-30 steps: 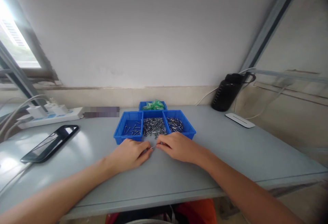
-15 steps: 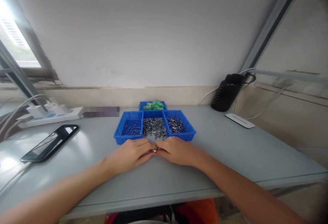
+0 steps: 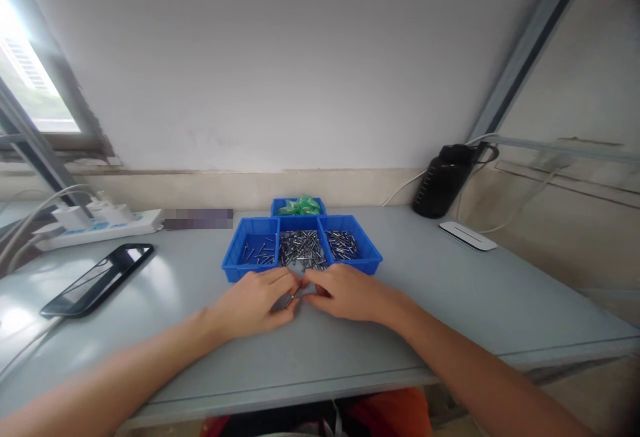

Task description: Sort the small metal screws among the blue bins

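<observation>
My left hand [image 3: 260, 298] is closed round a small metal screw [image 3: 293, 299], which shows between its thumb and fingers. My right hand [image 3: 345, 292] is beside it with the fingertips curled close to the screw; whether they pinch something is too small to tell. Just beyond the hands stand blue bins: the left bin [image 3: 250, 229] with a few scattered screws, the middle bin [image 3: 299, 222] with many screws, and the right bin [image 3: 367, 255] with a pile of screws. Behind them a blue bin holds green plastic pieces [image 3: 303, 206].
On the left of the grey table [image 3: 400, 357] lie a black phone [image 3: 97, 280] and a white power strip [image 3: 125, 223] with plugs and cables. A black bottle [image 3: 440, 183] and a white flat device [image 3: 467, 235] are at the right, near the wall.
The fingertips of both hands have parted a little, and the screw now shows more of its length by my left hand. The bins have not moved.
</observation>
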Motion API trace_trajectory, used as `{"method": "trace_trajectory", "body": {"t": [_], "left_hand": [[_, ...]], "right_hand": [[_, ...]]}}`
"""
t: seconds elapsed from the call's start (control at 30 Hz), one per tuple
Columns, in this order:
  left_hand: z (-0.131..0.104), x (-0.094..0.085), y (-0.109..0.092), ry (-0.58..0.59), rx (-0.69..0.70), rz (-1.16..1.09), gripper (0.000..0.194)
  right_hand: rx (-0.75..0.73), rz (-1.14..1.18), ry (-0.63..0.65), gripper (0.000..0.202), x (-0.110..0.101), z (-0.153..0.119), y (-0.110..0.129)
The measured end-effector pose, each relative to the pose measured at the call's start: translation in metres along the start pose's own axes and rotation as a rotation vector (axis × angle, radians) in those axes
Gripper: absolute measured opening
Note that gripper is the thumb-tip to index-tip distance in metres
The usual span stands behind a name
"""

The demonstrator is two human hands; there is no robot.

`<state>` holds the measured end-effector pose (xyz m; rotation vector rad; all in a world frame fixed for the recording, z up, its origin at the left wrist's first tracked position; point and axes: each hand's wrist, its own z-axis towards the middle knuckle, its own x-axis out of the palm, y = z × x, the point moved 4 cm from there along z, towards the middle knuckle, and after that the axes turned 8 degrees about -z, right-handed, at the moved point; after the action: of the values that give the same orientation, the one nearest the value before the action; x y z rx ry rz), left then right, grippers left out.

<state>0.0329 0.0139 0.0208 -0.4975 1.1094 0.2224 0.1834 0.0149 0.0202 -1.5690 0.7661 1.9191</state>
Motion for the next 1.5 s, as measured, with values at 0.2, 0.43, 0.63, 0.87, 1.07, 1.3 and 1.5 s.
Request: {"method": "trace_trajectory", "body": {"t": [0.2,0.43,0.63,0.87,1.07,1.3,1.5], "left_hand": [[-0.001,0.001,0.001,0.018,0.018,0.030,0.006],[-0.001,0.003,0.003,0.037,0.019,0.120,0.010],[-0.001,0.006,0.006,0.066,-0.005,0.160,0.014],[-0.001,0.008,0.009,0.078,-0.015,0.180,0.021],[0.000,0.007,0.008,0.096,-0.020,0.167,0.024],[-0.001,0.011,0.011,0.155,-0.053,0.240,0.024],[-0.001,0.011,0.013,0.114,-0.083,0.258,0.024]], "right_hand": [[0.027,-0.040,0.027,0.018,0.000,0.000,-0.002],[0.034,0.023,0.020,0.018,-0.003,0.001,0.002],[-0.036,0.098,0.021,0.014,-0.007,-0.002,0.007],[-0.053,0.052,-0.001,0.016,-0.006,-0.001,0.007],[-0.032,0.000,0.028,0.026,0.000,0.001,0.006],[0.011,0.003,-0.011,0.016,-0.004,0.001,0.004],[0.032,0.032,-0.028,0.011,-0.002,0.001,0.004]]}}
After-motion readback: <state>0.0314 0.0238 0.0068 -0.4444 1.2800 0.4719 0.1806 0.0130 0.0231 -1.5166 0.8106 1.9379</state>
